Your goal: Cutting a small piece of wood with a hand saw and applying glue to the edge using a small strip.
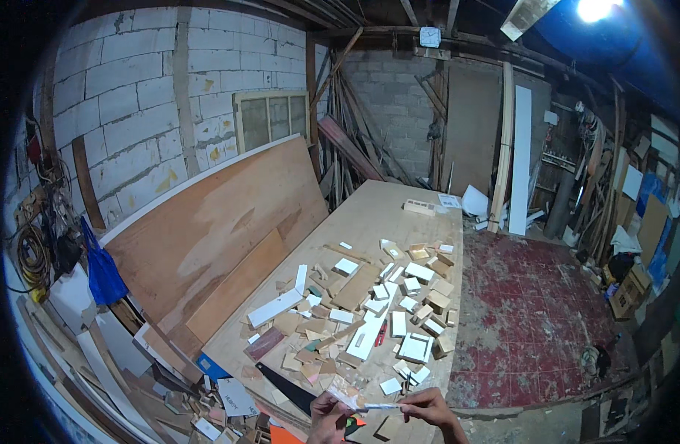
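Note:
At the near edge of the table, my left hand (327,419) is closed on a crumpled, clear plastic packet (343,392). My right hand (430,409) pinches the end of a thin white-and-blue strip (381,405), which reaches across to the packet; its kind is too small to make out. Just beyond my hands lie a small white-faced open wooden box (415,348) and a red tool (381,332). A handsaw with a dark blade (287,388) lies left of my left hand. Something orange and green (353,424) shows beneath my hands, partly hidden by them.
Wood offcuts and white-faced pieces cover much of the plywood table (377,203). A large plywood sheet (229,229) leans on the left wall. Scraps and boards (236,397) crowd the floor at the lower left. Red floor tiles (532,318) stretch along the table's right side.

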